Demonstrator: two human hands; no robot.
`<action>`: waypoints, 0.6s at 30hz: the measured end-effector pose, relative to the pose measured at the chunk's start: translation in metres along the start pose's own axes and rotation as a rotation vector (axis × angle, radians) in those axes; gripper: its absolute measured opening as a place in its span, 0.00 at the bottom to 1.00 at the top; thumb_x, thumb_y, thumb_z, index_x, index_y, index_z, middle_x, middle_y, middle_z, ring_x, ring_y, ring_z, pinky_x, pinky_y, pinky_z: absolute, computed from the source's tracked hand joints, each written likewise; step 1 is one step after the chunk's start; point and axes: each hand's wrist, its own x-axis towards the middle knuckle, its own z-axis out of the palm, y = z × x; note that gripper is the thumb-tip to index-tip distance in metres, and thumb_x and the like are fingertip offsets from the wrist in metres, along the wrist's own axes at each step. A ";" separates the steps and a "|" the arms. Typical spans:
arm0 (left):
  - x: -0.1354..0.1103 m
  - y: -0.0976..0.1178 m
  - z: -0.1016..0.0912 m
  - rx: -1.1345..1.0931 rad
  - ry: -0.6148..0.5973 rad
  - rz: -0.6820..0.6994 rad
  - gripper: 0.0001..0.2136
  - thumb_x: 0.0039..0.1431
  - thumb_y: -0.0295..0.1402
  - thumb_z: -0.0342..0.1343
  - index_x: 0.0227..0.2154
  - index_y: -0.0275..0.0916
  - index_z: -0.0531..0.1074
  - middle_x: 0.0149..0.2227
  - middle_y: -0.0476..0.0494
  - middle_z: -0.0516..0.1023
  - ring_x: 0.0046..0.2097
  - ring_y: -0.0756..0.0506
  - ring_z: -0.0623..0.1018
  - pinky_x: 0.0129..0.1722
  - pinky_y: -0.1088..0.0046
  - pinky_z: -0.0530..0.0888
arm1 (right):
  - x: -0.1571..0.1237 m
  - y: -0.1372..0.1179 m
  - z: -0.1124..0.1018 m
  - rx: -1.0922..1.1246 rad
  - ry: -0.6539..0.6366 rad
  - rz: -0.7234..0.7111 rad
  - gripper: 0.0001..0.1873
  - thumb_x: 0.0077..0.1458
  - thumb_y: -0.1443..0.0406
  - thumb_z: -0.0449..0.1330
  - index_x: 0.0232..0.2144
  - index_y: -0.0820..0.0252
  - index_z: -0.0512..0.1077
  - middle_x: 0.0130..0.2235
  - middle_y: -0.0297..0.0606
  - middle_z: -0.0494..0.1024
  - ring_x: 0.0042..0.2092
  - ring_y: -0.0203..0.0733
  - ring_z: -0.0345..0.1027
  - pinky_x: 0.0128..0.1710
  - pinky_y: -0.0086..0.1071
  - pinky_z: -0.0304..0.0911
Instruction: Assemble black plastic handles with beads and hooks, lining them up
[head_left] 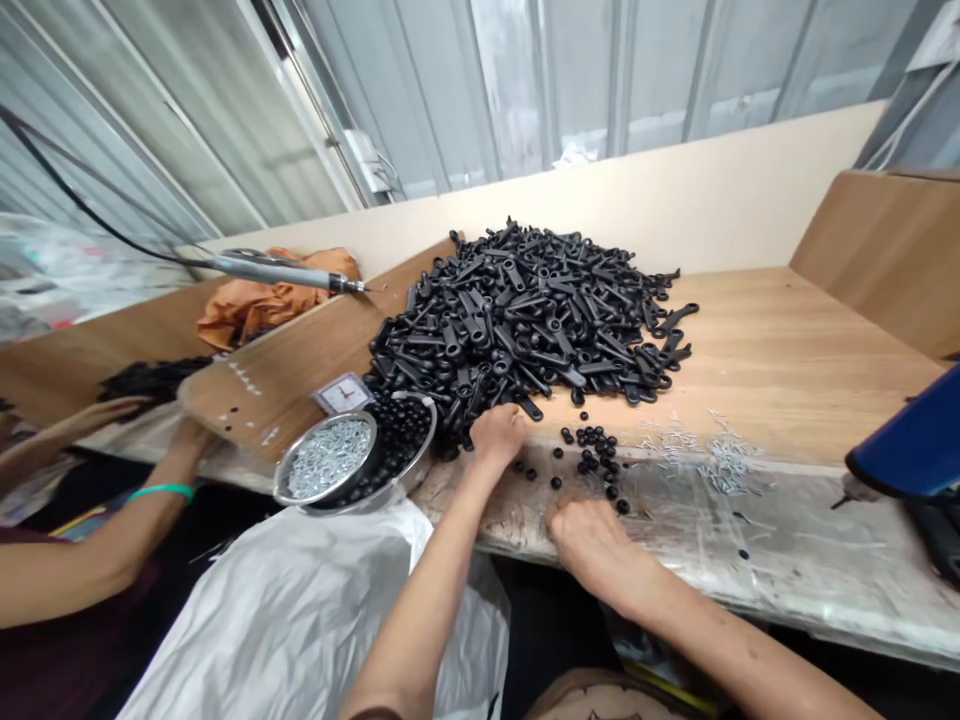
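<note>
My left hand (pixel 499 435), fingers curled together, is at the near edge of a large heap of black plastic crank handles (pixel 517 310). One handle (pixel 531 408) lies right by its fingertips; whether anything is inside the fingers is hidden. At the bench's front edge my right hand (pixel 589 540) is closed with the knuckles up, and what it may hold does not show. Small round black knobs (pixel 596 450) lie scattered between and beyond the hands. To their right is a loose cluster of silver screws or pins (pixel 727 462).
A metal bowl of silver screws or pins (pixel 332 458) sits on a larger bowl of black knobs (pixel 405 430), by a small clock (pixel 343 393). A screwdriver (pixel 285 272) hangs left; a blue power tool (pixel 907 440) stands right. A co-worker's arms (pixel 142 500) reach in at left.
</note>
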 end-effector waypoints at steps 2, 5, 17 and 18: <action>0.008 0.010 0.008 0.043 -0.030 0.063 0.15 0.55 0.32 0.43 0.38 0.41 0.73 0.34 0.38 0.76 0.38 0.41 0.75 0.35 0.68 0.68 | -0.001 0.002 0.002 0.006 0.015 -0.005 0.15 0.46 0.78 0.47 0.30 0.60 0.70 0.31 0.44 0.76 0.31 0.46 0.70 0.26 0.32 0.56; 0.020 0.017 0.016 0.085 -0.081 0.203 0.15 0.53 0.28 0.44 0.39 0.39 0.73 0.38 0.36 0.74 0.41 0.41 0.73 0.38 0.67 0.67 | -0.015 0.008 -0.002 0.074 0.041 -0.008 0.12 0.49 0.75 0.48 0.29 0.60 0.70 0.29 0.41 0.75 0.30 0.44 0.69 0.26 0.31 0.55; 0.054 0.008 0.016 0.022 -0.195 0.533 0.13 0.41 0.21 0.52 0.31 0.42 0.73 0.35 0.45 0.74 0.41 0.45 0.70 0.42 0.71 0.66 | -0.128 0.047 -0.026 1.079 0.107 0.053 0.11 0.56 0.62 0.52 0.32 0.59 0.74 0.29 0.35 0.70 0.31 0.35 0.63 0.32 0.26 0.57; 0.056 0.009 0.013 0.001 -0.167 0.512 0.13 0.43 0.22 0.51 0.32 0.42 0.73 0.35 0.46 0.75 0.40 0.45 0.71 0.42 0.71 0.66 | -0.133 0.050 -0.023 1.150 0.134 0.077 0.10 0.55 0.61 0.54 0.32 0.59 0.74 0.30 0.36 0.70 0.32 0.36 0.63 0.32 0.27 0.57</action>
